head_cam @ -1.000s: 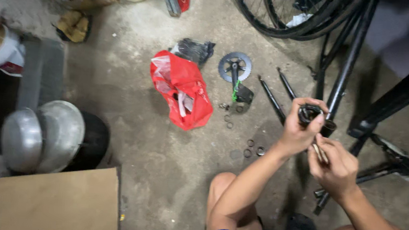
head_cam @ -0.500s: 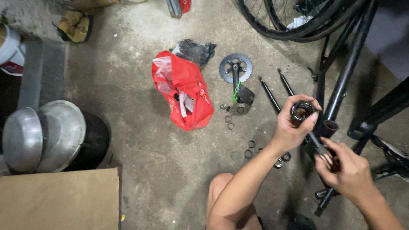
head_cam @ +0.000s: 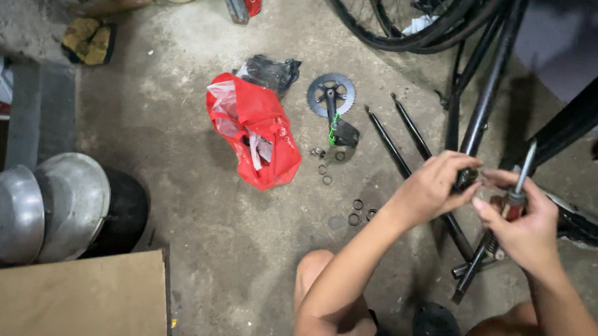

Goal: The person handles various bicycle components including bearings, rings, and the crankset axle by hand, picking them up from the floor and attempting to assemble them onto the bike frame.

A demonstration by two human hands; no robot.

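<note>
Bare concrete floor [head_cam: 195, 131], stained and dusty, fills my view from the head camera, with bicycle parts spread across it. At the right, my left hand [head_cam: 434, 189] pinches a small dark round part [head_cam: 467, 178], fingers curled closed on it, held just above the floor beside the black bicycle frame tubes [head_cam: 488, 90]. My right hand [head_cam: 525, 225] is wrapped shut around a slim metal tool [head_cam: 524, 171] whose shaft sticks up past the thumb; its tip end sits right against the dark part, the two hands nearly touching. How the tool meets the part I cannot tell, since the fingers cover it. Under the hands, two thin black rods [head_cam: 401, 137] lie side by side on the floor, running diagonally. Just left of my left wrist, a few small black rings [head_cam: 359, 212] lie loose. Further left, a toothed chainring with its crank arm [head_cam: 332, 96] lies flat, more small rings and a bolt beside it. Near that, a crumpled red plastic bag [head_cam: 259, 133] lies open, with a black bag [head_cam: 269, 73] touching its upper edge. A bicycle tyre [head_cam: 396, 19] curves across the top. At far left, two metal bowls [head_cam: 43, 212] rest upside down on a black drum, above a brown cardboard box [head_cam: 68, 299].
</note>
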